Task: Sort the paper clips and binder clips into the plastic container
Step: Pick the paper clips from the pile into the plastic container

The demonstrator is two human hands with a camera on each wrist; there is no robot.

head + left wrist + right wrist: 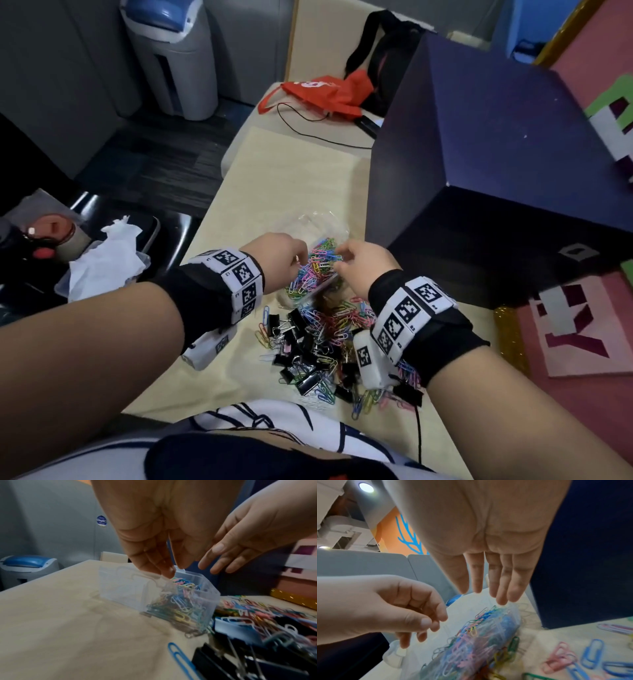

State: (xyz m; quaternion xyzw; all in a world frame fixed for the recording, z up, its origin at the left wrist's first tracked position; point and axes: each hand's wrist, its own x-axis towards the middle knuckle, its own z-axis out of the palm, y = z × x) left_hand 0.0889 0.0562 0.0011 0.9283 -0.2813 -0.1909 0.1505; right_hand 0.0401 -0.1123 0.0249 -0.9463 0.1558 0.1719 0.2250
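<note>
A clear plastic container packed with coloured paper clips lies on the cream table, its lid open behind it. My left hand hovers over its left side, fingers loosely curled with the tips at the rim; I see nothing held. My right hand hangs over the right side, fingers straight and just above the clips. Nearer to me lies a mixed pile of loose paper clips and black binder clips. The binder clips fill the left wrist view's lower right.
A big dark blue box stands close on the right of the container. A red bag and a black cable lie at the far end. A chair with tissue sits off the table's left edge. Pink craft boards lie right.
</note>
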